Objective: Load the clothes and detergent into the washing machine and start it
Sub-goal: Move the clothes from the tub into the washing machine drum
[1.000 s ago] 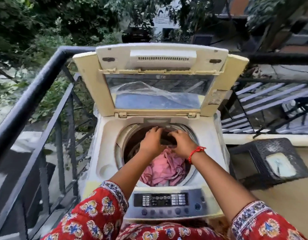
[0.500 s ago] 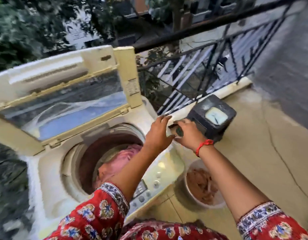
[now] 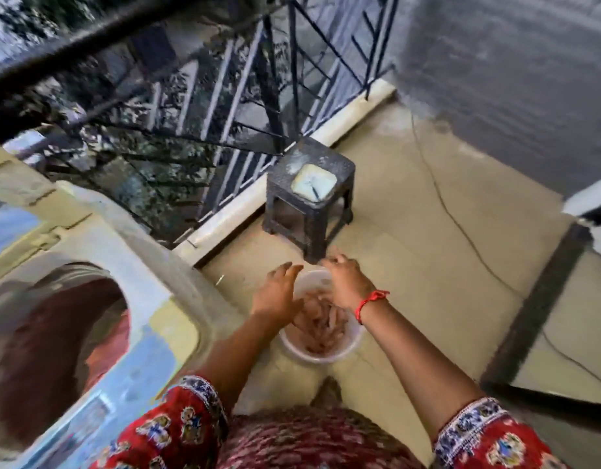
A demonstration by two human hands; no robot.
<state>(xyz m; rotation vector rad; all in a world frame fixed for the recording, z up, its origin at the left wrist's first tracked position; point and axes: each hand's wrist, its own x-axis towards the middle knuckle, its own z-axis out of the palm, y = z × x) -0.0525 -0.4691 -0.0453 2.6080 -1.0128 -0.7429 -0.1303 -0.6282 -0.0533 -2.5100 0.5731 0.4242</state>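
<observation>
Fingers of left hand (image 3: 275,292), right hand (image 3: 346,282) spread, empty, above clothes (image 3: 321,328) in bucket (image 3: 326,357).

a home balcony: metal railing (image 3: 245,106) with greenery beyond, washing machine (image 3: 99,299) (top-loading), plastic stool (image 3: 309,198) on a tiled floor (image 3: 427,265).

No legible text, label, brand or number anywhere; motion blur throughout, washing machine (image 3: 177,299) surfaces included.
</observation>
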